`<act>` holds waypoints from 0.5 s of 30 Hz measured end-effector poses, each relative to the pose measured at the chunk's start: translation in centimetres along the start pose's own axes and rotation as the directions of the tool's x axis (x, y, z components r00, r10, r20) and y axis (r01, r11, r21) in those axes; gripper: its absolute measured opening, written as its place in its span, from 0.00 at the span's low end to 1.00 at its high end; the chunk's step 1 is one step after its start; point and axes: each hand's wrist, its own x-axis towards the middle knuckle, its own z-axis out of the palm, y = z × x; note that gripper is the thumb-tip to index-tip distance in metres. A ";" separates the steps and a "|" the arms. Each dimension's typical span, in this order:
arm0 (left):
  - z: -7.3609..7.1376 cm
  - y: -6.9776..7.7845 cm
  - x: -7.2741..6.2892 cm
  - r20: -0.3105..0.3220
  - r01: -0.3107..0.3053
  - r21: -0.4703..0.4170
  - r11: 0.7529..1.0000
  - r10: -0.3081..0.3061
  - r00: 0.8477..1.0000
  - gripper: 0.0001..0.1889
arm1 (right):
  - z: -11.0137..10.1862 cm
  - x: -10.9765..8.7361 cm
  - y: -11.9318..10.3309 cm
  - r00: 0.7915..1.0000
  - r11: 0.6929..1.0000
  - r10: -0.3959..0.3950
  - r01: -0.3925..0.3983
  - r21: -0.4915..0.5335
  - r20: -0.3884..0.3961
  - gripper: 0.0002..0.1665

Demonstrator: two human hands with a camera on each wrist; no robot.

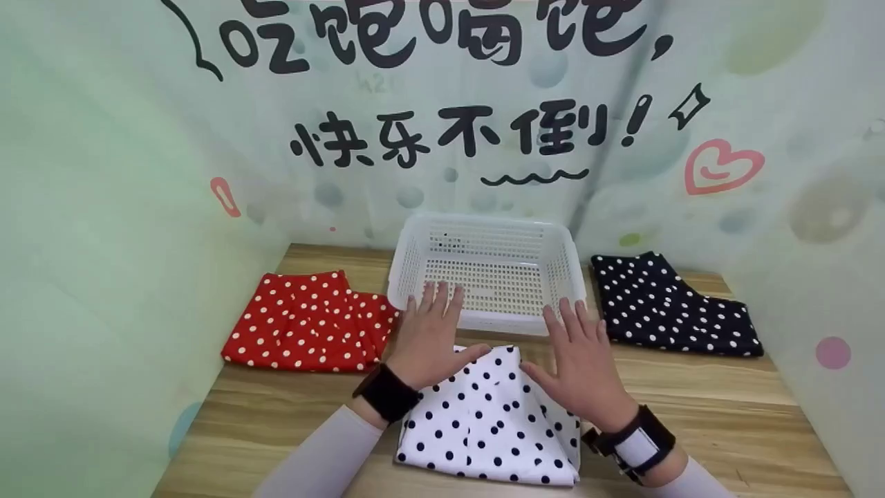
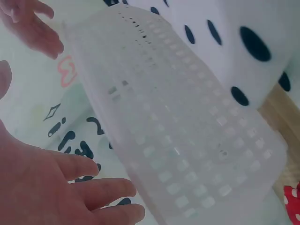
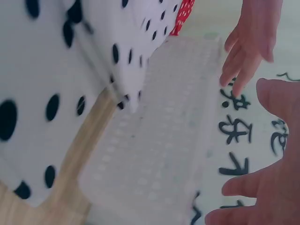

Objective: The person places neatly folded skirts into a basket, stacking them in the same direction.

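Both hands hover with fingers spread over a folded white garment with black dots, holding nothing. My left hand is above its upper left part, fingertips near the front rim of a white plastic basket. Above the garment's right side is my right hand, its fingertips by the basket's front right corner. Each wrist view shows the basket wall and the dotted cloth, with the hands apart from both. The garment's exact kind cannot be told.
A folded red garment with white dots lies on the left, and a folded dark one with white dots on the right. All rest on a wooden table. A printed curtain hangs behind the basket.
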 end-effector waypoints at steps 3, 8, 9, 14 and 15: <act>0.1 0.5 -0.6 -0.117 -0.063 -0.018 0.998 0.060 0.991 0.55 | -0.5 -1.4 -1.0 0.983 0.994 -0.096 0.104 0.044 -0.160 0.56; 0.7 0.5 -3.9 -0.290 -0.113 -0.050 0.992 0.094 0.953 0.42 | 0.0 -5.2 -1.4 0.864 0.950 -0.203 0.287 0.120 -0.460 0.49; 0.8 0.4 -4.6 -0.284 -0.104 -0.078 0.991 0.078 0.956 0.40 | 0.1 -6.1 -1.1 0.856 0.947 -0.185 0.286 0.145 -0.482 0.48; 1.1 -0.7 -7.5 -0.055 0.054 -0.297 0.953 -0.073 0.996 0.39 | -0.5 -9.5 1.2 0.963 0.878 0.187 -0.076 0.472 -0.192 0.44; 1.2 -1.1 -7.9 0.001 0.100 -0.351 0.931 -0.106 0.994 0.39 | -0.6 -9.8 1.7 0.959 0.809 0.273 -0.190 0.556 -0.070 0.43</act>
